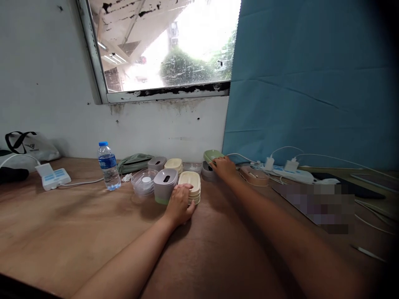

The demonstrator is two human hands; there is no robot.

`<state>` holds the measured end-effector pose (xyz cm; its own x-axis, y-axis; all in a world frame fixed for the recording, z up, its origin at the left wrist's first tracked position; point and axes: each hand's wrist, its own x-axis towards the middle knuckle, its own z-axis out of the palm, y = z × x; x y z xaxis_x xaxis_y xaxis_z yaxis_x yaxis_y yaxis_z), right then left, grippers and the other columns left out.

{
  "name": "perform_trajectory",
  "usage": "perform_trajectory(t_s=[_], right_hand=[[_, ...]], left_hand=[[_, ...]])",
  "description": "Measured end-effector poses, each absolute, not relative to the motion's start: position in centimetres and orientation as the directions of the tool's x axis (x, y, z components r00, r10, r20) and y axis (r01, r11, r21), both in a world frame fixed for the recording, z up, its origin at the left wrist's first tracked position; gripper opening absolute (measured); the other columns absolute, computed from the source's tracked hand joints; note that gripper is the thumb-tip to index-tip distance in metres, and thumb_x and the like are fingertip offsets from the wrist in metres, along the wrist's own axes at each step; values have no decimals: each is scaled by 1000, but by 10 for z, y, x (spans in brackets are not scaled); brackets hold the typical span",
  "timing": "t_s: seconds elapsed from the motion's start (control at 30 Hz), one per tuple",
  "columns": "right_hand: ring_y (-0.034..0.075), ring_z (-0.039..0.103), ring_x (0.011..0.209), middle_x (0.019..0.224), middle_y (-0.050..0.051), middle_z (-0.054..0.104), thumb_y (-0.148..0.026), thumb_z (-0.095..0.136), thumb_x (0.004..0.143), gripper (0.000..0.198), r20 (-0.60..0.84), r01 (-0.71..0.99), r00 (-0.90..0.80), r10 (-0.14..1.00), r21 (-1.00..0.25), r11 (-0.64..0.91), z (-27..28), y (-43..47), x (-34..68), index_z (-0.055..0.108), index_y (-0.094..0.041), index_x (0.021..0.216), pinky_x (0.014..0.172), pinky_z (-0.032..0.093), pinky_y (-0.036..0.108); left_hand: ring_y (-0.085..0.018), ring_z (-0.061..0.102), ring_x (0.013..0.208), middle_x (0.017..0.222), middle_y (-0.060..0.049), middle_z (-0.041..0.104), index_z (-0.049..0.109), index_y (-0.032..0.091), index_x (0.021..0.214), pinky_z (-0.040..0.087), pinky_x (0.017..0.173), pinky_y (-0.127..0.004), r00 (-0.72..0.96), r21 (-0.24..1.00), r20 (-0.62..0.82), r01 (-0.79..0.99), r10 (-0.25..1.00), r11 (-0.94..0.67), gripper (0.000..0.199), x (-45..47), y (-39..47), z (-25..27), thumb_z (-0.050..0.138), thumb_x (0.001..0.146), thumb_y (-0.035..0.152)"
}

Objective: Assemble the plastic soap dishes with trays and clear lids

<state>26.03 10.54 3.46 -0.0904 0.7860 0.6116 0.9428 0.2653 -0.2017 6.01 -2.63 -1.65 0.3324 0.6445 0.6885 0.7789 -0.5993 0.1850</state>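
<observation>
My left hand (181,205) is closed on the near side of a stack of cream lidded boxes (190,179), fingers over the top and thumb against the front. Touching that stack on its left is a pale purple container (166,182) with a slot in its lid and a green base. My right hand (225,167) reaches farther back and grips the rim of a light green bowl (212,155), tilted above a grey-purple container (208,172). Behind the front items stand another purple slotted container (157,162) and more cream boxes (173,164).
Clear plastic bowls (144,182) and a water bottle (109,166) stand to the left, before a green pouch (134,162). A pinkish-brown box (254,176), chargers (291,165) and cables lie right. A power strip (56,178) sits far left. A wall and blue cloth (305,83) bound the back.
</observation>
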Motion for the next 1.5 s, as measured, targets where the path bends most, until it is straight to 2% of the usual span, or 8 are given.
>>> perform_trajectory(t_s=[0.13, 0.27, 0.67, 0.8, 0.9, 1.07, 1.23, 1.5], right_hand=[[30, 48, 100, 94, 14, 62, -36, 44, 85, 30, 535, 987, -90, 840, -65, 147, 35, 115, 243, 63, -13, 86, 72, 42, 37], [19, 55, 92, 99, 7, 59, -35, 45, 86, 27, 458, 994, -107, 883, 50, 95, 36, 117, 235, 57, -14, 97, 76, 45, 37], [17, 56, 90, 103, 6, 57, -32, 48, 85, 26, 383, 965, -235, 893, 199, 169, 39, 117, 219, 54, -13, 102, 78, 46, 38], [23, 52, 99, 100, 12, 60, -40, 40, 87, 35, 431, 967, -241, 869, 179, 179, 35, 112, 221, 59, -11, 96, 80, 41, 37], [27, 45, 107, 108, 15, 58, -40, 32, 87, 41, 495, 980, -193, 847, 138, 143, 38, 111, 238, 57, -13, 104, 86, 34, 37], [33, 41, 109, 115, 20, 51, -35, 39, 81, 44, 521, 995, 84, 849, -5, -96, 38, 116, 304, 50, -8, 115, 86, 31, 42], [41, 44, 105, 113, 30, 46, -50, 51, 70, 63, 397, 924, 383, 834, -145, -355, 12, 110, 369, 48, -3, 114, 80, 34, 48], [41, 49, 103, 111, 28, 47, -51, 61, 62, 68, 362, 901, 416, 834, -290, -323, -7, 105, 391, 47, -10, 114, 79, 38, 46]], left_hand=[[-24, 45, 105, 107, -10, 53, 41, 14, 108, 31, 97, -41, 344, 187, 684, 769, 643, -611, 37, 60, -25, -18, 49, 73, 18], [-24, 45, 106, 107, -10, 52, 41, 14, 108, 31, 97, -41, 338, 198, 681, 769, 650, -608, 37, 60, -24, -20, 49, 72, 18], [-24, 45, 106, 108, -12, 53, 42, 12, 109, 31, 97, -40, 336, 210, 669, 770, 663, -602, 39, 61, -24, -21, 50, 72, 18], [-24, 45, 106, 109, -12, 53, 42, 12, 109, 31, 97, -40, 337, 208, 675, 766, 656, -608, 39, 60, -24, -20, 50, 72, 18], [-23, 45, 106, 108, -11, 53, 42, 13, 109, 31, 97, -40, 332, 213, 682, 762, 651, -611, 39, 60, -24, -20, 50, 71, 17], [-23, 45, 106, 107, -11, 53, 41, 14, 107, 31, 97, -41, 327, 220, 683, 760, 653, -611, 37, 61, -24, -20, 49, 71, 17], [-24, 46, 104, 106, -11, 53, 41, 14, 107, 32, 96, -42, 329, 216, 682, 763, 654, -609, 36, 61, -24, -21, 48, 71, 17], [-23, 46, 104, 106, -10, 53, 41, 15, 106, 32, 96, -41, 316, 217, 681, 774, 660, -595, 35, 62, -25, -19, 48, 72, 17]])
